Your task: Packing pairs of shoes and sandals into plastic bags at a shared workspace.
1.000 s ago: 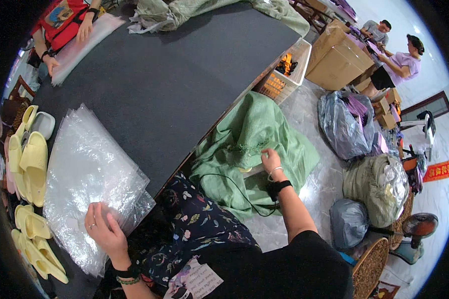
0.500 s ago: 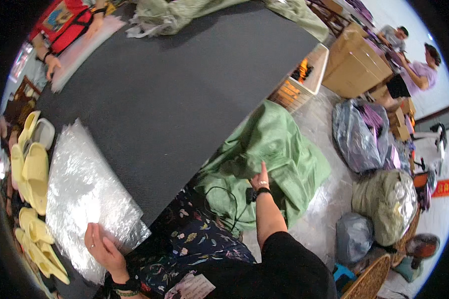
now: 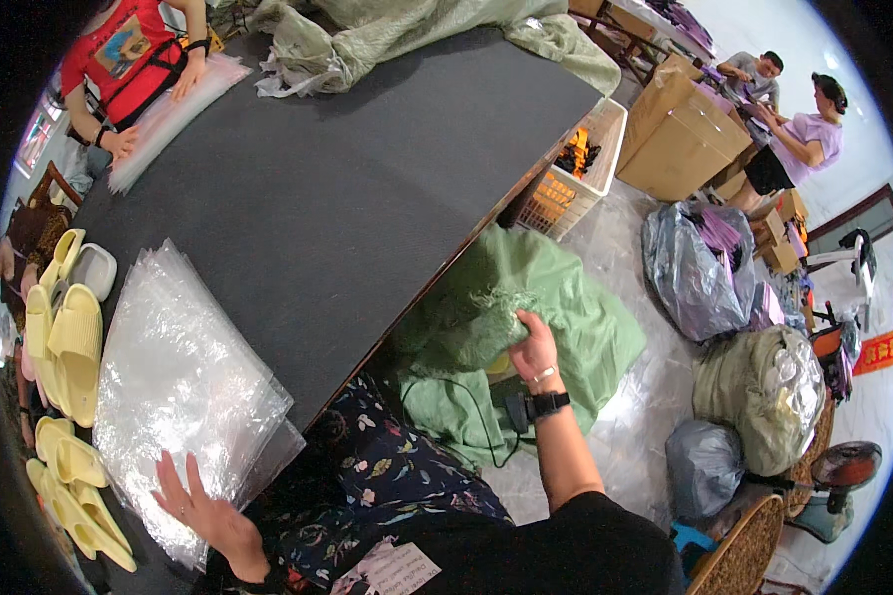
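My left hand (image 3: 206,508) has its fingers spread over the near end of a stack of clear plastic bags (image 3: 174,362), which lies on the dark table (image 3: 367,188). Whether the fingertips touch the top bag is hard to tell. On the floor to the right of the table sits a large green woven sack (image 3: 585,317). My right hand (image 3: 534,349) is closed on the sack's frayed edge, and a little pale yellow shows in the opening below it. A black cord (image 3: 486,421) loops over the sack's near side.
Yellow slippers (image 3: 74,342) line the table's left edge. Across the table, a person in red rests both hands on more clear bags (image 3: 174,114). A white crate (image 3: 575,188), a cardboard box (image 3: 690,144) and stuffed bags (image 3: 704,268) stand on the right. Two people work farther off.
My right hand has gone from reaching over the sack with fingers extended to gripping its frayed edge. The fingers of my left hand have spread apart. The view has shifted slightly.
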`<action>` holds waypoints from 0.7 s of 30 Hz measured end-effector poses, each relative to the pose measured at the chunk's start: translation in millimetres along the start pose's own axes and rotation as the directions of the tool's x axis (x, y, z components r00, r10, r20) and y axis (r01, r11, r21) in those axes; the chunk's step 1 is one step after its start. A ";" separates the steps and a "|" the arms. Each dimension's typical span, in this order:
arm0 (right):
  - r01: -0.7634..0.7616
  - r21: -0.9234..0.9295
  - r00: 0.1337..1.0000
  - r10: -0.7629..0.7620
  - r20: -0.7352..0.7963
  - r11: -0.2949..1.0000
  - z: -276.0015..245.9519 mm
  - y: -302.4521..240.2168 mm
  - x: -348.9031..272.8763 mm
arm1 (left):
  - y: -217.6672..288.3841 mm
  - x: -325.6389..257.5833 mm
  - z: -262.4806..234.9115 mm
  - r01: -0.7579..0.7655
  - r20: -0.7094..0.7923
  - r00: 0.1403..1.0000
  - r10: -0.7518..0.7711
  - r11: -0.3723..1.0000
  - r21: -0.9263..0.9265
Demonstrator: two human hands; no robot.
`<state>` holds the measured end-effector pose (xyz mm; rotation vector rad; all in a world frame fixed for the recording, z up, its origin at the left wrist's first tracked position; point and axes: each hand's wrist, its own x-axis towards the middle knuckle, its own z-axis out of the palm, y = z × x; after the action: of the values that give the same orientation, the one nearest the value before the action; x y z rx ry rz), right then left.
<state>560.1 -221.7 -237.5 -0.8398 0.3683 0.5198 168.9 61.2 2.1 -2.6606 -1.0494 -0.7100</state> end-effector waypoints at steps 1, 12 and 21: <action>0.008 0.048 0.999 -0.011 0.046 0.999 12.0 -9.5 -21.6 | 6.7 -1.4 -13.9 0.007 -0.005 1.000 -0.007 1.000 -0.005; 0.109 -0.063 0.803 -0.051 0.594 0.992 147.4 -73.8 -221.4 | 173.1 -2.9 50.2 -0.042 0.164 0.869 0.467 0.399 -0.916; 0.873 -0.454 0.472 0.069 0.879 -0.178 189.9 -158.5 -162.5 | 194.9 22.9 100.6 0.395 0.421 0.875 0.240 0.149 -0.906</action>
<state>537.9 -208.4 57.3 -2.0004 -1.3628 0.1753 353.0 -32.9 -74.5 -4.2254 -0.9664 -1.0649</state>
